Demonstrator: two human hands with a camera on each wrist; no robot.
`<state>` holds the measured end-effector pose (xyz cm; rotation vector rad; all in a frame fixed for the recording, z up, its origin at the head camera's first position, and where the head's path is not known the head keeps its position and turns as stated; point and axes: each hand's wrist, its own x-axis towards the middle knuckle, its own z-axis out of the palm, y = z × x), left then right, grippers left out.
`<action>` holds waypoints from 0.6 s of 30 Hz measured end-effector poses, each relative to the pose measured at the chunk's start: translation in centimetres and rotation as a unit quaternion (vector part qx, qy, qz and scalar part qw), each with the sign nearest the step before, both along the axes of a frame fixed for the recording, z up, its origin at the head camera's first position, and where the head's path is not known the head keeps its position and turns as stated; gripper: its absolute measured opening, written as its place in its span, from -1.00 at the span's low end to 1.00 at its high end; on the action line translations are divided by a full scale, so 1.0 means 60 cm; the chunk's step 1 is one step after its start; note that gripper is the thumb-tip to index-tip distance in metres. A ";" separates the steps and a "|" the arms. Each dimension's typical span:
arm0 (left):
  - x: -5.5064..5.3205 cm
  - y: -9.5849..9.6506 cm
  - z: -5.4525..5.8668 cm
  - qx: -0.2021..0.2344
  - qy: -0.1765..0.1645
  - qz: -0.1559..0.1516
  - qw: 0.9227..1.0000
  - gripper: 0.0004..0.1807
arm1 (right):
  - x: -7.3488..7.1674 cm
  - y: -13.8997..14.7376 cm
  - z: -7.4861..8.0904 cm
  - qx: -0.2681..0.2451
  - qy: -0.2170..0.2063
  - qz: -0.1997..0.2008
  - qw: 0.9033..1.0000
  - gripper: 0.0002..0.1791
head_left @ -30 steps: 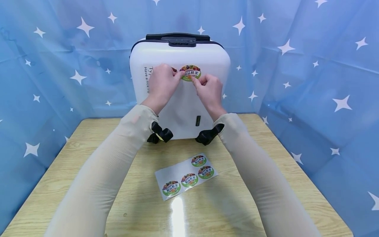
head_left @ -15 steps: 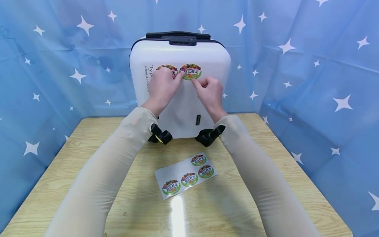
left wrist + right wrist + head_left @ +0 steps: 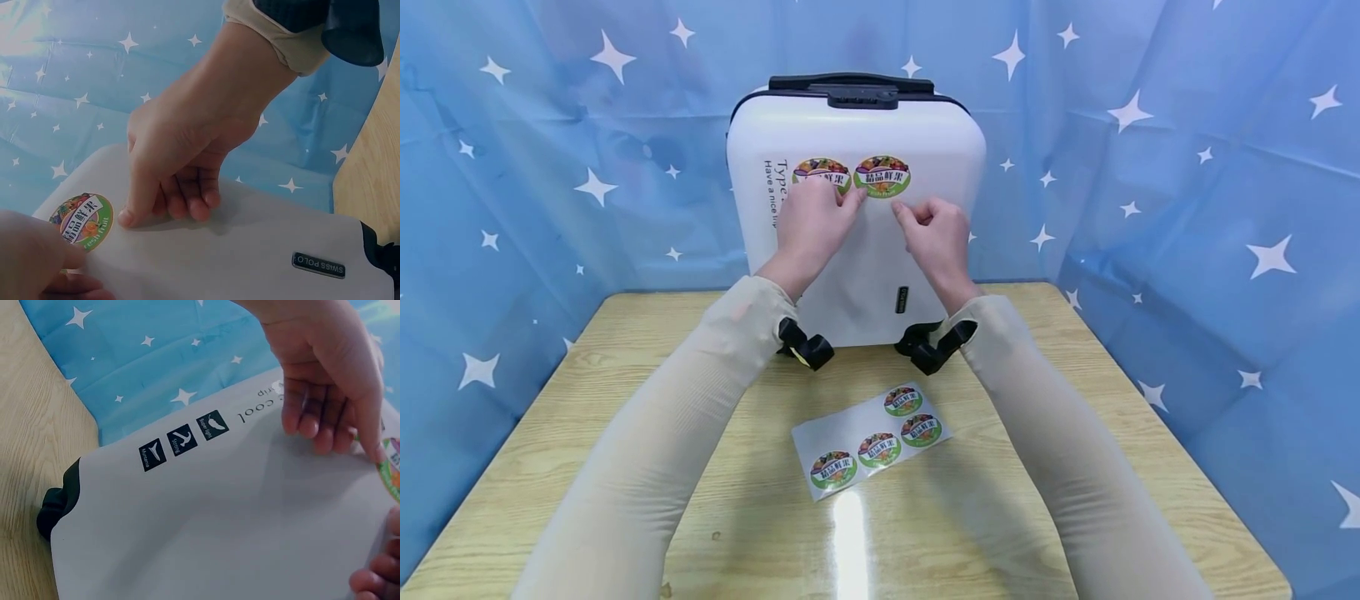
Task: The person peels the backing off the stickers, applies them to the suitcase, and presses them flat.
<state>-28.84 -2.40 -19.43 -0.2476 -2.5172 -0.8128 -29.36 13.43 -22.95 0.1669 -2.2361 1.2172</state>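
A white suitcase [image 3: 857, 258] stands upright with two oval fruit stickers on its front. My left hand [image 3: 811, 218] overlaps the lower part of the left sticker [image 3: 822, 172]. Its thumb [image 3: 373, 449] rests at the lower left edge of the right sticker [image 3: 882, 177], which lies flat on the shell. My right hand [image 3: 938, 237] is just below and right of that sticker, apart from it. In the left wrist view, the right thumb [image 3: 126, 217] points down at the white shell, and the other fingers are loosely bent. Nothing is held in either hand.
On the wooden table [image 3: 715, 517], in front of the suitcase, lies a sticker sheet [image 3: 823, 429] with several similar stickers. A black handle [image 3: 852, 81] tops the suitcase. Behind and at both sides hangs a blue star-patterned curtain [image 3: 1187, 208].
My right hand has drawn back from the right sticker, slightly right. The left thumb has slid off toward its lower left edge, so more of both stickers shows. The head view has shifted slightly.
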 end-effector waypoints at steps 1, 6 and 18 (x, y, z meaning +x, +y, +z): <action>0.001 0.000 -0.001 0.000 -0.001 -0.002 1.000 -0.54 | 0.000 0.001 -0.001 -0.001 -0.001 0.000 1.000 -0.62; 0.010 -0.001 -0.003 0.010 -0.006 -0.020 1.000 -0.54 | 0.004 0.004 -0.005 -0.008 -0.006 0.001 1.000 -0.63; 0.019 -0.006 -0.015 0.011 -0.065 -0.069 0.995 -0.51 | 0.020 0.012 -0.016 -0.007 0.008 0.022 1.000 -0.63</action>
